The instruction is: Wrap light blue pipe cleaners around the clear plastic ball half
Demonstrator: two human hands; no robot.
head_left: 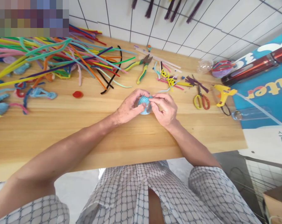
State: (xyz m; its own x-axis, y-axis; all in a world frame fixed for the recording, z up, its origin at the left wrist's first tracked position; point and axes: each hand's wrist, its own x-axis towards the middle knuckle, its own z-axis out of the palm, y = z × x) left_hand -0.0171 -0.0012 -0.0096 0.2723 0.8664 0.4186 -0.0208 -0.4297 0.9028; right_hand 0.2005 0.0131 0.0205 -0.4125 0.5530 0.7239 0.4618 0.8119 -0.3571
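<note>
Blue ball [144, 100] between both hands [131, 105] [166, 108]

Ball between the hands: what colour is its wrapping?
The wrapping is light blue, seen best in the head view.

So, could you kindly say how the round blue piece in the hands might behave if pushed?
The round blue piece would probably roll, given its curved outline. It is likely light, being small beside the left hand and right hand. Its ridged-looking surface should give some grip.
</note>
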